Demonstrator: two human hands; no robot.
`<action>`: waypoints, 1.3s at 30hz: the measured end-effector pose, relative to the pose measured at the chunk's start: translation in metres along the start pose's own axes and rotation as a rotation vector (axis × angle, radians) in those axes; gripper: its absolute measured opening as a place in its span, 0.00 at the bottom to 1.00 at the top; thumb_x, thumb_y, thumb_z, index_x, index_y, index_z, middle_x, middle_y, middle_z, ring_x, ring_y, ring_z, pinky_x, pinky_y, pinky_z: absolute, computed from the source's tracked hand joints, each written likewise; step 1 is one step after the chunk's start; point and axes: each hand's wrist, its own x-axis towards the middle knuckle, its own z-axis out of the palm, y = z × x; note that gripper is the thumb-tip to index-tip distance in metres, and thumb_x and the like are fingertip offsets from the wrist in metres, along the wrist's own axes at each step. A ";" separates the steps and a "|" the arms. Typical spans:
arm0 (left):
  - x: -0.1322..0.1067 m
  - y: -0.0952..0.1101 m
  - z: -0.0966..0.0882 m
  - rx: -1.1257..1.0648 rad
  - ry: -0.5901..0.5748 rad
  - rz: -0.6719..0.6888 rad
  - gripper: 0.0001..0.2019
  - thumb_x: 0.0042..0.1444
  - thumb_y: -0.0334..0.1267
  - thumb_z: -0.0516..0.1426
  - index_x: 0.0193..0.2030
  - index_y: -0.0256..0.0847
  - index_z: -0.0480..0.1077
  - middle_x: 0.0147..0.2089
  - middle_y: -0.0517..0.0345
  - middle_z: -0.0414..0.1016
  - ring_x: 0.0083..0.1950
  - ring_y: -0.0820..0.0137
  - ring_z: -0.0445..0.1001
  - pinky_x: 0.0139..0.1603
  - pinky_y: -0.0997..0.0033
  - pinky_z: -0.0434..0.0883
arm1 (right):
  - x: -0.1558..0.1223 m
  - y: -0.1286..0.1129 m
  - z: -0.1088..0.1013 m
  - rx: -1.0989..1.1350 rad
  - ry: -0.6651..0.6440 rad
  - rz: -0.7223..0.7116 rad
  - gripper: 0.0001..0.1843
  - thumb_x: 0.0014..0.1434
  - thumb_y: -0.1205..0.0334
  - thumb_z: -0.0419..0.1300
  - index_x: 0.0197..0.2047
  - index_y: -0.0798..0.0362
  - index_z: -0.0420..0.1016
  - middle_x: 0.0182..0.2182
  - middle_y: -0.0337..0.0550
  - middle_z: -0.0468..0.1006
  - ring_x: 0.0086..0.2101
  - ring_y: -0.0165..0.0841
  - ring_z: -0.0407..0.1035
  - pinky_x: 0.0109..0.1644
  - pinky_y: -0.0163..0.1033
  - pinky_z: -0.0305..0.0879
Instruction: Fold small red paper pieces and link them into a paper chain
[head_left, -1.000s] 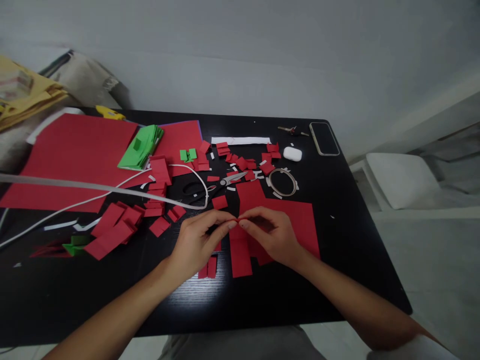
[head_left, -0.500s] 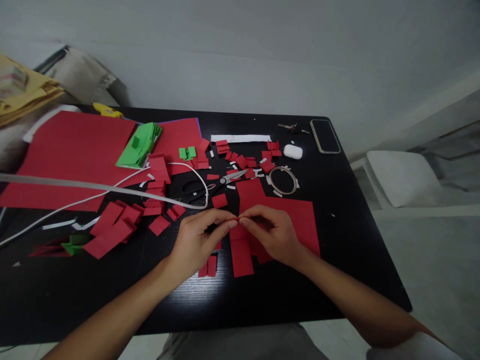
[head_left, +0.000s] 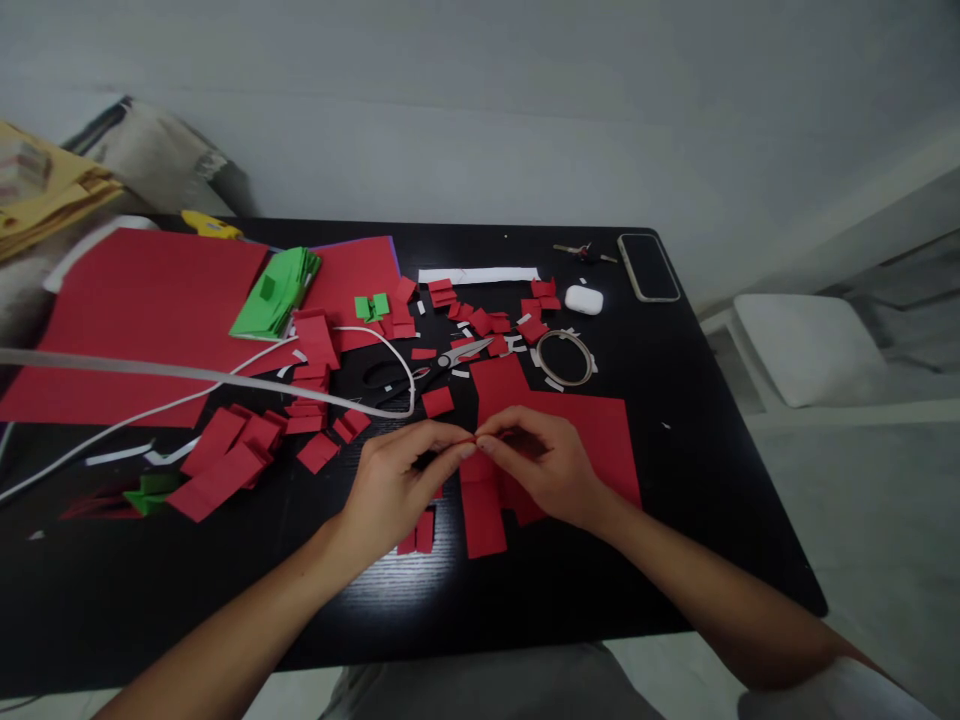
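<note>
Over the front middle of the black table, my left hand (head_left: 401,470) and my right hand (head_left: 546,462) meet fingertip to fingertip. Each pinches a small piece of red paper (head_left: 475,438), which the fingers largely hide. Beneath my right hand lies a red paper sheet (head_left: 596,435). A creased red paper strip (head_left: 486,520) rests just below the fingertips, and a folded red piece (head_left: 425,532) is beside my left wrist. Scissors (head_left: 442,370) with dark handles lie beyond my left hand, close to a roll of tape (head_left: 565,358).
Many folded red pieces (head_left: 480,320) and white scraps are scattered behind the hands. A white cable (head_left: 225,376) crosses the left side over large red sheets (head_left: 135,300). Green folded paper (head_left: 277,290), a white earphone case (head_left: 583,300), keys (head_left: 585,254) and a phone (head_left: 649,267) lie farther back.
Both hands keep their pinch on the small red paper at nearly the same spot. The view has shifted very slightly; nothing on the table has visibly moved.
</note>
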 end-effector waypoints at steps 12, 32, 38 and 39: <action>-0.001 -0.001 0.000 -0.056 0.018 -0.055 0.03 0.64 0.35 0.64 0.42 0.41 0.81 0.37 0.60 0.86 0.36 0.73 0.82 0.40 0.77 0.76 | 0.000 0.009 0.000 0.132 0.041 0.025 0.03 0.62 0.60 0.70 0.40 0.49 0.84 0.36 0.40 0.86 0.37 0.33 0.80 0.42 0.36 0.77; 0.000 -0.003 0.002 -0.042 0.012 -0.039 0.05 0.67 0.35 0.62 0.42 0.40 0.80 0.38 0.59 0.85 0.36 0.73 0.81 0.39 0.78 0.74 | 0.000 0.007 0.005 0.080 0.047 -0.008 0.03 0.64 0.61 0.68 0.41 0.50 0.82 0.37 0.41 0.85 0.37 0.33 0.81 0.44 0.37 0.78; -0.001 -0.003 0.003 -0.038 0.012 -0.025 0.05 0.66 0.35 0.62 0.41 0.40 0.80 0.38 0.58 0.85 0.36 0.73 0.82 0.40 0.78 0.75 | -0.001 0.007 0.004 0.099 0.030 -0.007 0.03 0.65 0.61 0.67 0.40 0.50 0.81 0.35 0.41 0.85 0.36 0.33 0.80 0.42 0.36 0.77; -0.001 -0.003 0.003 -0.039 0.011 -0.025 0.05 0.67 0.35 0.61 0.41 0.40 0.80 0.38 0.58 0.85 0.36 0.72 0.82 0.39 0.77 0.75 | -0.001 0.007 0.004 0.097 0.026 0.001 0.03 0.65 0.61 0.66 0.40 0.50 0.81 0.36 0.41 0.85 0.36 0.33 0.80 0.43 0.36 0.77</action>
